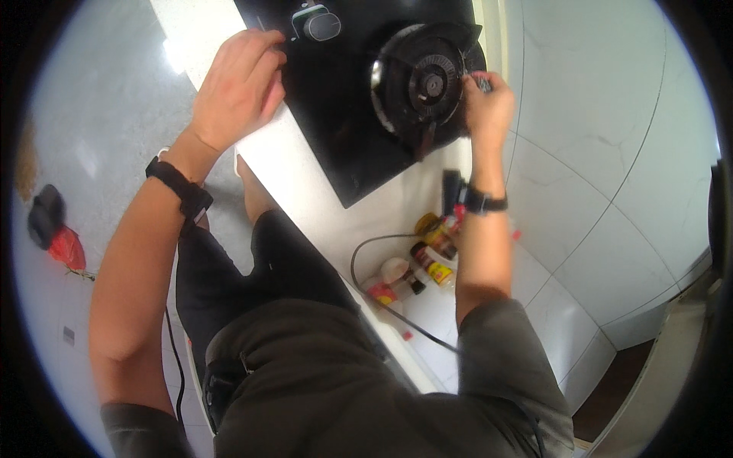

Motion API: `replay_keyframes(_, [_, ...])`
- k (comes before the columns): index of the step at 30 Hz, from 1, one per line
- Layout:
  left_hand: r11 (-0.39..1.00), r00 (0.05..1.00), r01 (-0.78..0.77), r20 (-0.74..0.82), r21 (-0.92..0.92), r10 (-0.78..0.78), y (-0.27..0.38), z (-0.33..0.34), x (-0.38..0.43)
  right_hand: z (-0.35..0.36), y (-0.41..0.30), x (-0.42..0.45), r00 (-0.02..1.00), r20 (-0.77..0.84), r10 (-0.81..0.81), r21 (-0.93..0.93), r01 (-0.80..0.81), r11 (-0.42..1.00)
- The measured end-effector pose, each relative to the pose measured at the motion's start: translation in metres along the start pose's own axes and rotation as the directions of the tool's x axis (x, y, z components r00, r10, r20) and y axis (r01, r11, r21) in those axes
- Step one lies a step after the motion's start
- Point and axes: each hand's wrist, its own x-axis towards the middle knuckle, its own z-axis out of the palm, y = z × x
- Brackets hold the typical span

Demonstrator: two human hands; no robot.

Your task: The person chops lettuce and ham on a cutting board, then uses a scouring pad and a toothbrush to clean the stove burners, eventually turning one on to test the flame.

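Observation:
My left hand [237,86] is at the left edge of the black glass gas cooktop [338,131], its fingers bent and slightly apart. Nothing shows in it, though its palm is hidden. Just right of those fingertips sits a grey control knob [322,27]. Across the cooktop, my right hand [489,109] pinches a small grey and pink object [484,84], mostly covered by the fingers and too blurred to name. It is at the right side of the black pan support [395,109], which surrounds the round burner [433,86].
Several condiment bottles and jars [432,266] stand on the counter below my right forearm, with a black cable [355,257] looping past them. A tiled wall [572,143] rises close on the right. The white counter edge [286,154] runs between me and the cooktop. A red plastic bag [67,249] lies on the floor.

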Motion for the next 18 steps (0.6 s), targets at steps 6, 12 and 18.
replay_keyframes(6, [1.000, 1.000, -0.004, -0.012, -0.018, 0.003, 0.002, 0.001, 0.000, 0.001, 0.035, -0.049, 0.979, 0.080, -0.190, 0.066, 0.185, 0.981])
replay_keyframes(12, [1.000, 1.000, -0.005, 0.000, 0.011, 0.005, 0.001, 0.000, -0.001, 0.015, 0.019, -0.050, 0.972, 0.196, -0.128, 0.072, 0.115, 0.991])
replay_keyframes(18, [1.000, 1.000, -0.008, 0.001, 0.011, 0.008, 0.002, 0.003, 0.000, 0.036, 0.006, -0.043, 0.994, 0.111, 0.006, -0.021, -0.003, 1.000])
